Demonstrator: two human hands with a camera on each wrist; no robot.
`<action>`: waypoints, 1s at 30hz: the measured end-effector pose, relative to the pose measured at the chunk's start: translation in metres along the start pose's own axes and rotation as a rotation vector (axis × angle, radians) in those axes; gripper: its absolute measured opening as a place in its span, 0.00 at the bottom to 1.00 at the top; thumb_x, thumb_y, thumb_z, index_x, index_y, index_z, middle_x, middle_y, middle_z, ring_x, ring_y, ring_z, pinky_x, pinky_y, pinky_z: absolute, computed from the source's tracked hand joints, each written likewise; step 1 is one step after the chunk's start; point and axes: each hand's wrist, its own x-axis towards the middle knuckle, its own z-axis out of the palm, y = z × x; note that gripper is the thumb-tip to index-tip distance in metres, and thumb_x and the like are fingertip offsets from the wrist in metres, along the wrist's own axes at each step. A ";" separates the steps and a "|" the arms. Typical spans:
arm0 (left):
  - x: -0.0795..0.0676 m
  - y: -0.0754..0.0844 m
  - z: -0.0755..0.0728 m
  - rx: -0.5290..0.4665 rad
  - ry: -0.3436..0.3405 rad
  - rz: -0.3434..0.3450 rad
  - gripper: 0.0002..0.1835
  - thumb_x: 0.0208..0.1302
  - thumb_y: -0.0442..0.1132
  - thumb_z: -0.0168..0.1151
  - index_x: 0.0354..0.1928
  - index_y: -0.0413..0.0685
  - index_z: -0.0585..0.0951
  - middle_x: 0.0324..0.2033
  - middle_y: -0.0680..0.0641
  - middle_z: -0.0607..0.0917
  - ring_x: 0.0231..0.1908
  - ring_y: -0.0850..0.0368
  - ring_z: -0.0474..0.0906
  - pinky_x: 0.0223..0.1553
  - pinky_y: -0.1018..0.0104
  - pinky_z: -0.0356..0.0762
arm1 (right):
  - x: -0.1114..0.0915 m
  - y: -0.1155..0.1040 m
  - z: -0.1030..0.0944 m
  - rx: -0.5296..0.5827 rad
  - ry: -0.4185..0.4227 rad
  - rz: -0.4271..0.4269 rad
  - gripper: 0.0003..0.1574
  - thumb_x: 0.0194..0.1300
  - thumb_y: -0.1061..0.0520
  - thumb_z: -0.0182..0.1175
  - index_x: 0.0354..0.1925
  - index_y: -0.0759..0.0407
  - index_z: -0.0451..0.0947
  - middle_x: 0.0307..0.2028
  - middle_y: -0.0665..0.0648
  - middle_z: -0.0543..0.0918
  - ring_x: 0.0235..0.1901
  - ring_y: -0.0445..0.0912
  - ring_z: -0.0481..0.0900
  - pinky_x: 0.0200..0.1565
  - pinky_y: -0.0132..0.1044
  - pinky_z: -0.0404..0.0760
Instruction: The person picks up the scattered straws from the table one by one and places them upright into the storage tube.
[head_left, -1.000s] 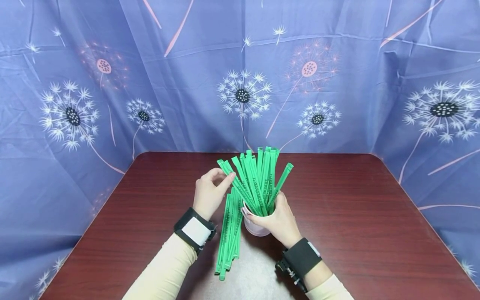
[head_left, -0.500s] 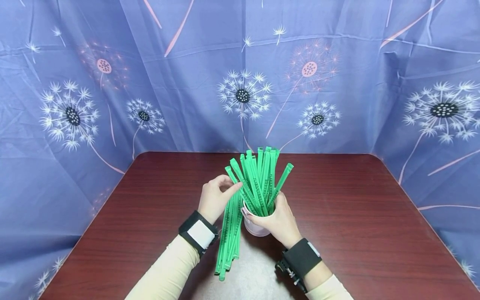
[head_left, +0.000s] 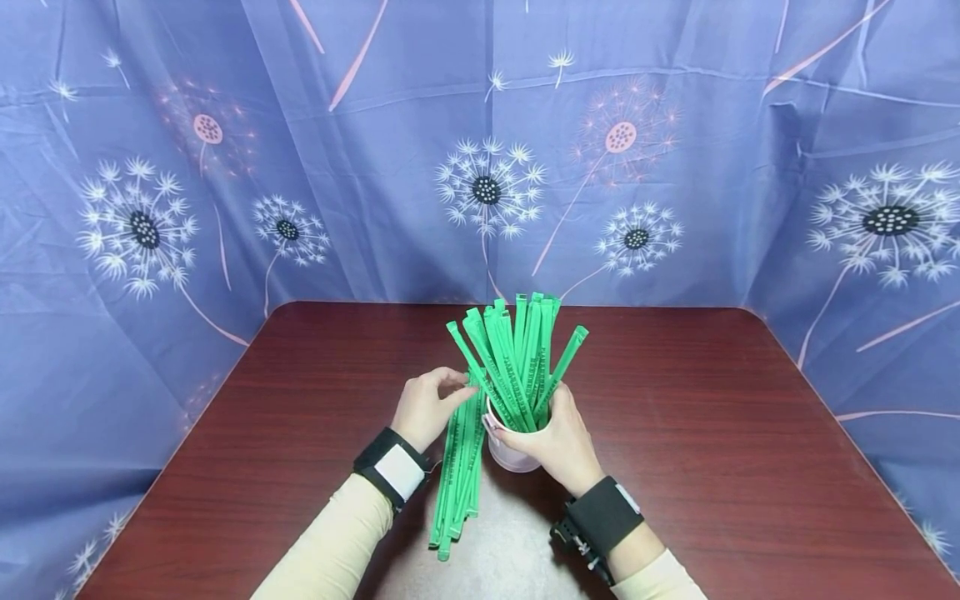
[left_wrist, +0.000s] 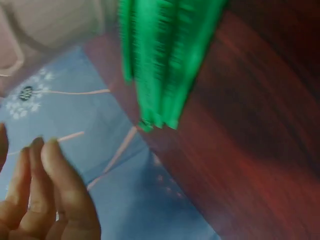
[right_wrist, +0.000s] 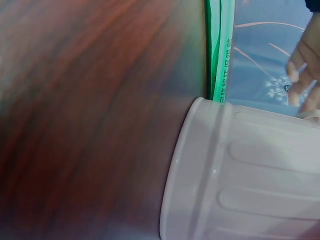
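Observation:
My right hand (head_left: 567,439) grips a pale pinkish-white pail (head_left: 512,456) by its rim, thumb at the front. A fan of straws in printed green wrappers (head_left: 517,358) stands up out of it, one leaning far left and one far right. To its left a pile of the same wrapped straws (head_left: 457,475) lies lengthwise on the table. My left hand (head_left: 425,410) hovers at the pile's far end, thumb and forefinger apart. Its bent fingers hold nothing in the left wrist view, beside the blurred pile (left_wrist: 162,60). The pail's ribbed wall (right_wrist: 265,172) fills the right wrist view's lower right.
The dark red wood-grain table (head_left: 720,417) reaches back to a blue curtain (head_left: 375,183) printed with dandelions, which also hangs at both sides. Black bands with devices sit on both wrists, such as the right wrist band (head_left: 606,521).
My left hand lets go of a wrapped straw, which now leans at the pail's left side, and comes down to the pile's far end. The right hand and pail stay put.

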 end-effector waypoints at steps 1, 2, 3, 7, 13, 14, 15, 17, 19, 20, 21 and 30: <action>0.000 -0.003 0.000 0.020 -0.022 -0.012 0.13 0.61 0.44 0.70 0.44 0.44 0.86 0.40 0.46 0.90 0.42 0.49 0.86 0.44 0.54 0.82 | 0.000 0.000 0.000 0.002 0.000 0.002 0.56 0.39 0.38 0.81 0.58 0.60 0.65 0.49 0.56 0.76 0.50 0.49 0.77 0.52 0.46 0.77; 0.000 -0.007 0.000 0.048 -0.045 -0.023 0.14 0.61 0.43 0.70 0.45 0.43 0.86 0.40 0.45 0.90 0.43 0.49 0.86 0.45 0.53 0.82 | 0.000 0.001 0.001 0.004 0.000 -0.001 0.57 0.39 0.37 0.81 0.59 0.60 0.65 0.50 0.57 0.76 0.50 0.49 0.77 0.52 0.46 0.77; 0.000 -0.011 0.001 0.076 -0.068 -0.036 0.14 0.61 0.42 0.70 0.46 0.42 0.86 0.40 0.45 0.89 0.43 0.49 0.86 0.45 0.53 0.82 | 0.000 0.001 0.001 0.007 0.001 -0.002 0.57 0.39 0.37 0.81 0.59 0.59 0.65 0.50 0.57 0.76 0.51 0.49 0.77 0.53 0.47 0.77; 0.000 -0.023 0.004 0.190 -0.172 -0.092 0.16 0.56 0.38 0.73 0.46 0.39 0.85 0.39 0.43 0.88 0.44 0.47 0.85 0.46 0.53 0.81 | 0.000 0.004 0.003 0.016 0.003 -0.004 0.58 0.39 0.36 0.81 0.60 0.59 0.65 0.52 0.57 0.77 0.53 0.49 0.77 0.55 0.48 0.77; -0.002 -0.030 0.011 0.271 -0.260 -0.148 0.23 0.51 0.34 0.76 0.50 0.35 0.81 0.40 0.41 0.87 0.43 0.45 0.84 0.45 0.55 0.82 | 0.000 0.004 0.003 0.020 0.013 -0.011 0.59 0.38 0.37 0.81 0.60 0.59 0.65 0.51 0.56 0.77 0.52 0.49 0.77 0.55 0.49 0.77; -0.002 -0.030 0.012 0.269 -0.266 -0.166 0.25 0.51 0.33 0.76 0.52 0.34 0.81 0.41 0.41 0.86 0.43 0.45 0.84 0.45 0.55 0.82 | 0.000 0.004 0.003 0.022 0.014 -0.016 0.59 0.38 0.37 0.81 0.60 0.59 0.65 0.51 0.57 0.77 0.52 0.49 0.77 0.55 0.49 0.77; -0.002 -0.029 0.013 0.265 -0.266 -0.177 0.26 0.50 0.32 0.76 0.53 0.34 0.80 0.41 0.41 0.86 0.43 0.46 0.84 0.44 0.57 0.83 | 0.000 0.004 0.003 0.023 0.014 -0.021 0.59 0.37 0.37 0.82 0.60 0.59 0.65 0.51 0.57 0.77 0.52 0.49 0.77 0.55 0.49 0.77; -0.003 -0.030 0.014 0.250 -0.263 -0.198 0.28 0.50 0.30 0.75 0.55 0.34 0.79 0.42 0.41 0.87 0.42 0.46 0.84 0.43 0.58 0.83 | 0.001 0.003 0.002 0.024 0.015 -0.029 0.59 0.37 0.38 0.82 0.60 0.59 0.65 0.51 0.57 0.77 0.52 0.49 0.77 0.55 0.49 0.77; -0.003 -0.030 0.015 0.250 -0.265 -0.200 0.28 0.50 0.28 0.72 0.57 0.33 0.78 0.42 0.41 0.87 0.43 0.46 0.84 0.41 0.59 0.83 | 0.001 0.002 0.001 0.028 0.015 -0.033 0.59 0.37 0.39 0.82 0.61 0.59 0.65 0.52 0.57 0.77 0.52 0.49 0.77 0.56 0.49 0.77; -0.003 -0.031 0.016 0.250 -0.264 -0.200 0.28 0.50 0.27 0.72 0.57 0.33 0.78 0.42 0.41 0.87 0.43 0.46 0.84 0.41 0.59 0.83 | 0.001 0.002 0.001 0.026 0.014 -0.035 0.59 0.37 0.39 0.82 0.61 0.59 0.65 0.52 0.57 0.77 0.52 0.49 0.77 0.56 0.49 0.77; -0.003 -0.032 0.016 0.252 -0.263 -0.196 0.29 0.49 0.27 0.71 0.56 0.33 0.78 0.41 0.41 0.86 0.42 0.46 0.84 0.41 0.59 0.82 | 0.001 0.002 0.001 0.025 0.014 -0.035 0.59 0.37 0.39 0.82 0.61 0.60 0.65 0.52 0.57 0.77 0.52 0.49 0.77 0.56 0.49 0.77; 0.000 -0.039 0.012 0.233 -0.260 -0.224 0.29 0.51 0.34 0.67 0.58 0.33 0.77 0.37 0.43 0.85 0.40 0.48 0.82 0.40 0.55 0.81 | 0.001 0.001 0.001 0.008 0.005 -0.030 0.59 0.38 0.39 0.82 0.61 0.60 0.64 0.52 0.58 0.76 0.53 0.50 0.76 0.56 0.50 0.77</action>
